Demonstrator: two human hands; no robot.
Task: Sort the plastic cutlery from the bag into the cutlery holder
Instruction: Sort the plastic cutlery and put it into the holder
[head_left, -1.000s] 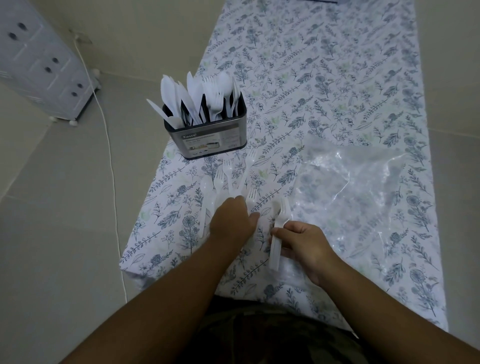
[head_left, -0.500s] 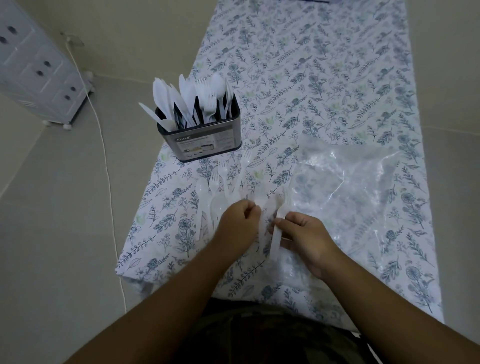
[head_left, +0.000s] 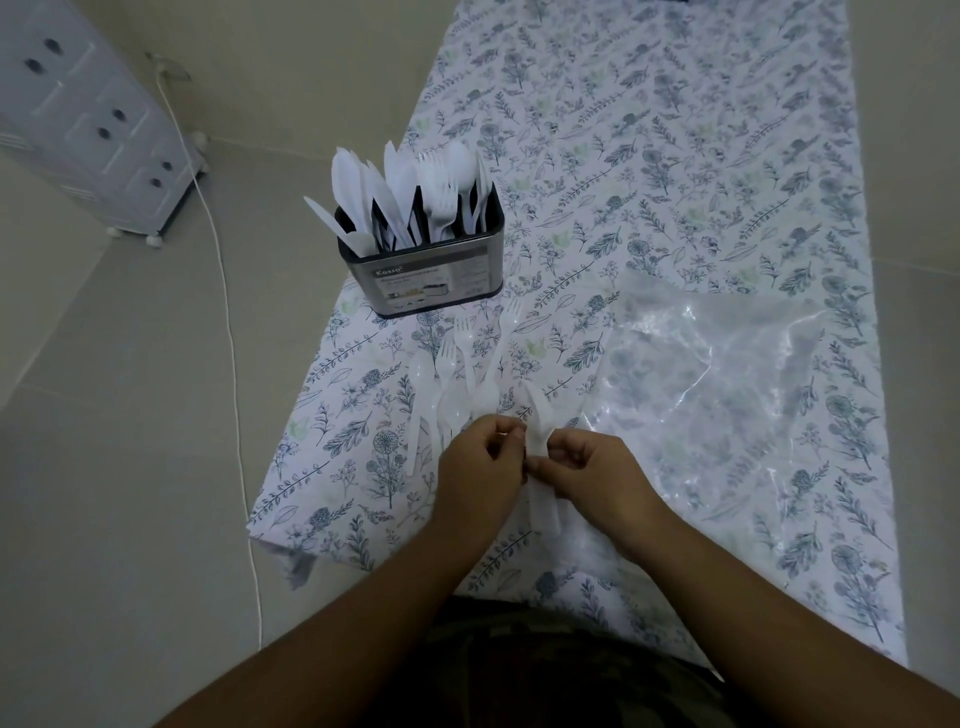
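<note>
A metal cutlery holder (head_left: 441, 283) stands at the table's left side, packed with white plastic knives, forks and spoons. Several loose white forks and spoons (head_left: 457, 379) lie on the floral cloth just in front of it. My left hand (head_left: 480, 475) and my right hand (head_left: 597, 480) meet near the front edge, and both pinch a small bunch of white plastic cutlery (head_left: 540, 441) between them. Its handles stick out toward me under my right hand. A clear plastic bag (head_left: 727, 384) lies flat to the right.
The table (head_left: 675, 130) wears a floral cloth and stretches far back. A white drawer unit on wheels (head_left: 88, 119) stands on the tiled floor at the left, with a white cable (head_left: 228, 332) running along the floor beside the table.
My left hand has left the loose pieces on the cloth and moved right to join my right hand on the bunch of cutlery. The right hand has stayed in place.
</note>
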